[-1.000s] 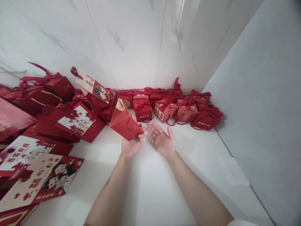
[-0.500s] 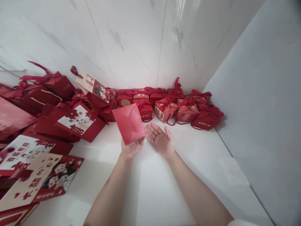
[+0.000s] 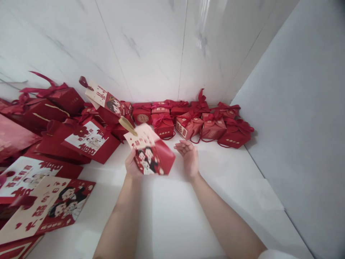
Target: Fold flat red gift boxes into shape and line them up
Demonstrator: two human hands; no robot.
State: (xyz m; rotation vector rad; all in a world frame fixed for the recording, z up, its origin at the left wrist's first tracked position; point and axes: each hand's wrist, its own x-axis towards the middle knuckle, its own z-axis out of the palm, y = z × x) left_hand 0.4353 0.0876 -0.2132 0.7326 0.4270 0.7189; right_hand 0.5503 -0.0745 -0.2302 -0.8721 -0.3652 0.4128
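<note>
My left hand [image 3: 132,166] grips a red paper gift box [image 3: 151,153] above the white surface. Its printed face with two cartoon figures and a cream top flap is turned toward me. My right hand [image 3: 189,156] hovers just right of the box with its fingers apart and slightly curled, palm facing left, holding nothing. It is close to the box but does not touch it.
A row of closed red gift boxes with ribbon bows [image 3: 212,127] lines the back wall. At the left lie piled red gift bags [image 3: 90,138] and flat unfolded box sheets [image 3: 45,205]. A grey wall [image 3: 302,126] bounds the right side of the white surface [image 3: 172,216].
My left hand turned the box over, so its plain red side gave way to the printed face. My right hand tilted from palm-up toward palm-left and curled slightly.
</note>
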